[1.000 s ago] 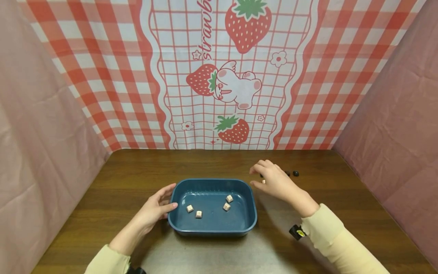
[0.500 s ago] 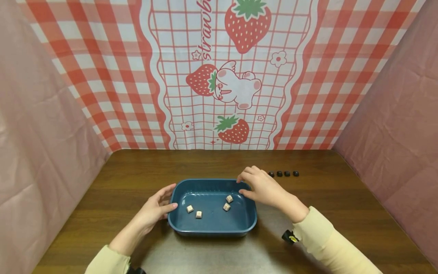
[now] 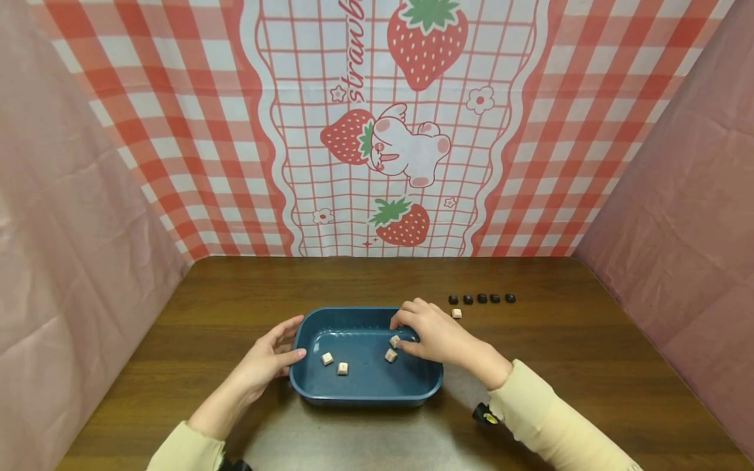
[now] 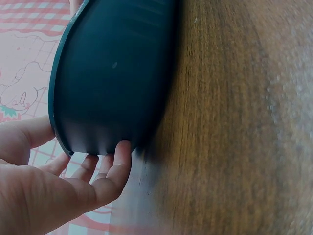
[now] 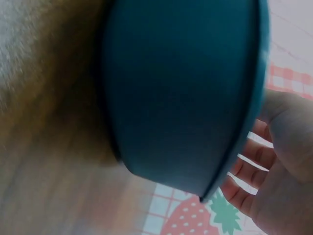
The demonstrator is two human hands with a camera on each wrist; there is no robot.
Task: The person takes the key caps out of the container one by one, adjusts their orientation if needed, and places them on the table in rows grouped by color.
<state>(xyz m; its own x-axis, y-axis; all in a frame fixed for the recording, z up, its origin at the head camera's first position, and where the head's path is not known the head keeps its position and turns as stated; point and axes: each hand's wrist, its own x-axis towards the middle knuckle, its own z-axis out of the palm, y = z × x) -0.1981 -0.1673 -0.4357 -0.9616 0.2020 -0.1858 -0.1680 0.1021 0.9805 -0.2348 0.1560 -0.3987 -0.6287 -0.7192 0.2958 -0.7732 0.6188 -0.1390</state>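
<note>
A dark blue plastic tub [image 3: 365, 398] stands on the table, with several cream keycaps [image 3: 343, 369] lying in it. At its left end my left hand [image 3: 265, 363] holds the rim, thumb over the edge and fingers against the outer wall [image 4: 98, 142]. My right hand [image 3: 438, 335] reaches over the tub's right rim, fingers bent and apart. Its thumb tip is close to a cream keycap [image 3: 394, 341] in the right half; contact cannot be told. In the right wrist view the tub wall [image 5: 181, 98] hides the fingertips.
Behind the tub to the right, several black keycaps [image 3: 482, 298] form a row on the wooden table [image 3: 565, 366]. One cream keycap [image 3: 456, 314] lies in front of the row's left end. A strawberry-print checked cloth [image 3: 377, 131] hangs at the back.
My right hand has left a cream keycap in front of the black row and moved left over the tub. The left hand and the tub have stayed in place.
</note>
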